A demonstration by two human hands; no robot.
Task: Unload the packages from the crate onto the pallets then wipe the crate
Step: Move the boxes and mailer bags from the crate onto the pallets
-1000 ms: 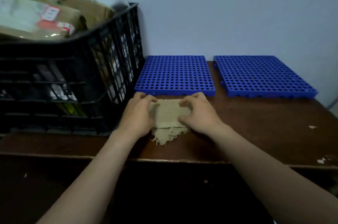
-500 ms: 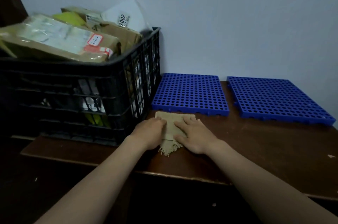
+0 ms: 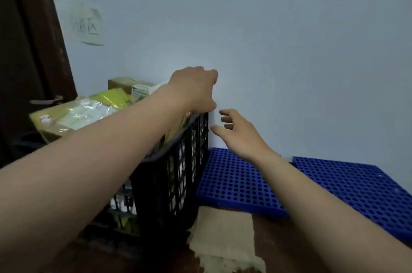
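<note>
Since the left pallet (image 3: 234,183) and right pallet (image 3: 356,188) both lie bare while the crate (image 3: 169,183) is heaped above its rim with packages (image 3: 89,114), I judge the unloading not yet begun. Every package is left to move, and the wipe comes after that. The crate stands on the desk (image 3: 278,241) at the left, its right wall just beside the left pallet. The left grip (image 3: 194,89) hangs over the crate's far right corner, back of the hand toward the camera, fingers curled down out of sight. Whether they hold a package I cannot tell. The right grip (image 3: 236,132) is apart from the crate wall, above the left pallet, fingers loosely spread and holding nothing. The cloth (image 3: 223,234) lies flat on the desk, just beside the crate's foot and just before the left pallet, ready for the wipe.
</note>
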